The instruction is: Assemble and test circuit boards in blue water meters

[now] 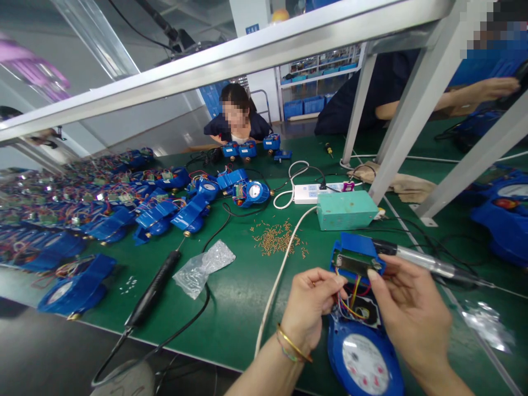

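- Blue meter (365, 360), round dial facing up: near right on the green table (235, 330), its wiring compartment uncovered toward the far side.
- Left hand (311, 302): thumb and fingertips pinched together on the thin wires (353, 312) at the compartment's left; gold bracelet (293, 344) at the wrist.
- Right hand (412, 311): partly curled, thumb and fingers gripping the right side of the blue cover (355, 247), tilted up beyond the compartment; wires run between the two.
- Right, just behind that hand: silver electric screwdriver (433, 261).
- Farther, middle: loose pile of small screws (276, 240); beyond it, mint-green box (346, 210) beside a white power strip (305, 193).
- Left: black-handled tool (154, 289), clear plastic bag (205, 267), many blue meters (152, 214) in rows.
- Far side: co-worker (251, 126) facing the table.
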`<control>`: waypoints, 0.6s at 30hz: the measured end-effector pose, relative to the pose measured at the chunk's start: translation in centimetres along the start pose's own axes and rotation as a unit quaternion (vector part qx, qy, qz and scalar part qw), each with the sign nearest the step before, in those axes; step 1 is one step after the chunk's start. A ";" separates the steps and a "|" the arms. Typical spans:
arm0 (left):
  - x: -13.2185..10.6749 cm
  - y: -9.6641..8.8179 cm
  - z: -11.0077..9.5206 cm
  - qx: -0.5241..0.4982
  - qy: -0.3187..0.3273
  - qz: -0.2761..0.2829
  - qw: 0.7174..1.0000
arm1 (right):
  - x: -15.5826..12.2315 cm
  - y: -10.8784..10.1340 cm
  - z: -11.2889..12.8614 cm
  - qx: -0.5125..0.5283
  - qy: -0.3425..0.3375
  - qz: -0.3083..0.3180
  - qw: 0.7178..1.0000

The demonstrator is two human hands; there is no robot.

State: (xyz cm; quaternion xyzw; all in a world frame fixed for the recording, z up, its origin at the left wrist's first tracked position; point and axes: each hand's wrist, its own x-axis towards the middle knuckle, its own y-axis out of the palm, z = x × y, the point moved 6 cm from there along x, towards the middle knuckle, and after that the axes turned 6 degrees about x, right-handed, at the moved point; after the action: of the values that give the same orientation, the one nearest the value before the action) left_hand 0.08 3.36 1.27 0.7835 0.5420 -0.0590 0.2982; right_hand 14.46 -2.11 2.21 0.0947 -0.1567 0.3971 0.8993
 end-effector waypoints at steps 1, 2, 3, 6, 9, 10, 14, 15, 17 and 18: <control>0.0 0.0 0.0 0.003 -0.003 0.003 1.000 | 0.0 0.0 0.0 -0.002 -0.002 0.000 1.000; 0.0 -0.1 -0.1 0.007 -0.006 0.005 1.000 | 0.0 0.0 0.0 -0.004 -0.003 0.000 1.000; 0.1 -0.1 -0.1 0.013 -0.008 0.007 1.000 | 0.0 -0.1 0.0 -0.007 -0.002 -0.001 1.000; 0.1 -0.3 -0.2 0.028 0.002 0.007 1.000 | 0.0 -0.2 0.1 -0.008 0.004 -0.009 1.000; 0.1 -0.5 -0.3 0.036 0.017 -0.004 0.999 | 0.0 -0.2 0.2 0.002 0.014 -0.017 1.000; 0.1 -0.6 -0.2 0.038 0.019 -0.009 0.999 | 0.0 -0.2 0.3 0.006 0.018 -0.018 1.000; 0.0 -0.8 -0.3 0.044 0.024 -0.017 0.999 | 0.1 -0.1 0.4 0.017 0.030 -0.020 0.999; 0.0 -0.8 -0.3 0.048 0.024 -0.019 0.998 | 0.1 -0.2 0.4 0.018 0.033 -0.021 0.999; 0.0 -0.8 -0.4 0.062 0.025 -0.024 0.998 | 0.3 -0.2 0.5 0.023 0.040 -0.021 0.999; 0.0 -0.7 -0.5 0.067 0.026 -0.028 0.997 | 0.3 -0.2 0.5 0.025 0.042 -0.020 0.999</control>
State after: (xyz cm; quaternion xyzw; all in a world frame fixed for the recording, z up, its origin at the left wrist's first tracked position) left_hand -0.70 3.78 1.37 0.7875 0.5660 -0.0836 0.2292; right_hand 14.70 -2.15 2.81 0.1041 -0.1066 0.3862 0.9103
